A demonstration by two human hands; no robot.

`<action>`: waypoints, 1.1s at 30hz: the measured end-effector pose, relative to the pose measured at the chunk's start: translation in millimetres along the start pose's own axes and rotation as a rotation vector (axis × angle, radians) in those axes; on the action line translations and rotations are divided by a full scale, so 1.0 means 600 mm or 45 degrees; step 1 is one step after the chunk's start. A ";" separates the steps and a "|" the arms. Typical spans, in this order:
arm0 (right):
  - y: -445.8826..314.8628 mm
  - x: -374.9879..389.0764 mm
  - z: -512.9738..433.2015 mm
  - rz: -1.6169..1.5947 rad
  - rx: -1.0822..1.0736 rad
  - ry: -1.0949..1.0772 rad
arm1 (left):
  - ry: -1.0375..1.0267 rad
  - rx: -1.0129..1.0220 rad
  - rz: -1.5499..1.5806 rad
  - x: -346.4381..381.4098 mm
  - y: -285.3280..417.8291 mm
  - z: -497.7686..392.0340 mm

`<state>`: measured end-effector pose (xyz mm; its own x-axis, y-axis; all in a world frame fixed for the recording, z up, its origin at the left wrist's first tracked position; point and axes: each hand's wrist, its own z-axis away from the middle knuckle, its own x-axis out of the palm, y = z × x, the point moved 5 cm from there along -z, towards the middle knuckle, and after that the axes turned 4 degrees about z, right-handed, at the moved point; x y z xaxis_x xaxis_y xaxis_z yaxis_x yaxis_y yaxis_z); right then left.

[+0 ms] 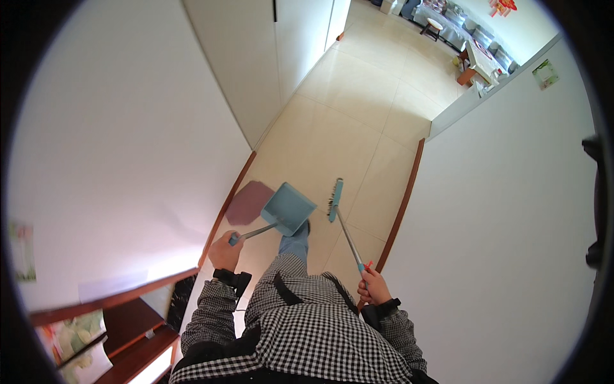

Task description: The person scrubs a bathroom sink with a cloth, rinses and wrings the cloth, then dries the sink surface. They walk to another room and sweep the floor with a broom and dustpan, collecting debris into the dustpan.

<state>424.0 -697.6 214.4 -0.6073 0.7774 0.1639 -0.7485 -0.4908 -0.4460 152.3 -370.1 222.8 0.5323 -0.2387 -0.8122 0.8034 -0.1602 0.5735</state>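
My left hand point(224, 251) is closed around the handle end of a blue dustpan point(289, 206). The dustpan hangs by my forward foot, partly hiding it, and its open tray shows a few small specks near the handle. In my right hand point(375, 286) is the metal pole of a broom point(336, 200). Its narrow blue head has dark bristles on the left side and is right of the dustpan, apart from it. A red piece sticks out of the pole at my right hand.
A mauve mat point(249, 202) lies by the left wall's brown baseboard point(241, 176). White walls flank the tiled floor point(331, 129). Beyond stand a low table point(481, 60), a stool point(433, 25) and a sofa point(455, 36). Wooden furniture point(132, 319) is at lower left.
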 end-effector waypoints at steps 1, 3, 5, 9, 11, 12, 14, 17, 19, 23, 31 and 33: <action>-0.017 0.008 -0.006 -0.039 -0.055 -0.014 | -0.011 0.094 0.015 0.016 0.027 -0.040; -0.061 0.001 -0.016 -0.092 -0.052 0.108 | -0.069 0.237 0.033 0.054 0.088 -0.106; -0.094 0.013 -0.019 -0.127 0.056 0.093 | -0.113 0.341 0.001 0.068 0.150 -0.187; -0.174 0.035 0.000 -0.238 -0.035 0.126 | -0.225 0.529 -0.033 0.086 0.292 -0.297; -0.203 0.041 0.014 -0.321 -0.063 0.141 | -0.307 0.510 -0.100 0.083 0.335 -0.320; -0.214 0.043 0.020 -0.330 -0.122 0.133 | -0.352 0.515 -0.088 0.092 0.358 -0.338; -0.243 0.025 0.017 -0.365 -0.091 0.122 | -0.327 0.579 -0.064 0.105 0.401 -0.363; -0.307 -0.043 -0.021 -0.284 -0.075 0.146 | -0.239 0.551 -0.044 0.141 0.440 -0.381; -0.311 -0.052 -0.036 -0.276 -0.069 0.142 | -0.203 0.538 -0.069 0.144 0.447 -0.390; -0.366 -0.081 -0.073 -0.237 -0.087 0.152 | -0.079 0.436 -0.045 0.134 0.441 -0.371; -0.343 -0.062 -0.049 -0.211 -0.091 0.091 | 0.038 0.277 -0.008 0.027 0.343 -0.245; -0.331 -0.059 -0.043 -0.250 -0.130 0.068 | 0.063 0.207 0.094 0.024 0.327 -0.225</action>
<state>601.0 -617.1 274.4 -0.4353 0.8753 0.2108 -0.8187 -0.2875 -0.4970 353.6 -275.7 309.4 0.6040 -0.2087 -0.7692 0.7098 -0.2979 0.6382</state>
